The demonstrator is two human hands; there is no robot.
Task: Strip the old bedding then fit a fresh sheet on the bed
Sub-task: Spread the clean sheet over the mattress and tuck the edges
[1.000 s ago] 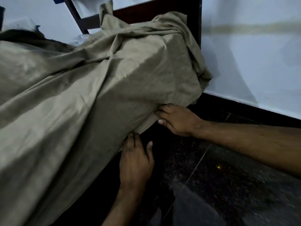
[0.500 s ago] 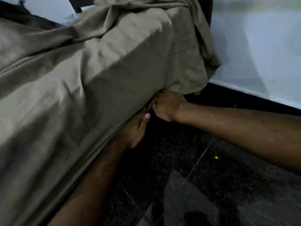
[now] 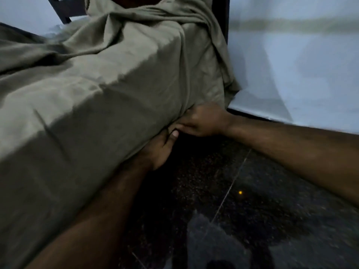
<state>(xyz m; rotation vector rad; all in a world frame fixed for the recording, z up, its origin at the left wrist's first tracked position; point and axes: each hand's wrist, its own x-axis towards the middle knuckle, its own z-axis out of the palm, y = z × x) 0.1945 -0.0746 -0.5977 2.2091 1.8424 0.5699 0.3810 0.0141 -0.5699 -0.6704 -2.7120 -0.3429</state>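
An olive-grey sheet (image 3: 108,98) covers the mattress and hangs down its near side, bunched in folds at the far corner by the dark headboard (image 3: 70,8). My left hand (image 3: 161,150) is pressed against the bottom edge of the sheet under the mattress side, fingers curled into the cloth. My right hand (image 3: 206,121) sits just beyond it at the corner, fingers hidden under the sheet's lower hem. The two hands touch each other.
A dark speckled tiled floor (image 3: 242,191) lies to the right of the bed. A pale wall (image 3: 301,70) with a dark skirting runs close behind the corner. A dark bed frame post (image 3: 226,26) stands beside the bunched cloth.
Both hands have moved up from the loose hanging hem to the mattress's lower edge and come together; the sheet side now lies tighter and smoother. The camera has moved closer.
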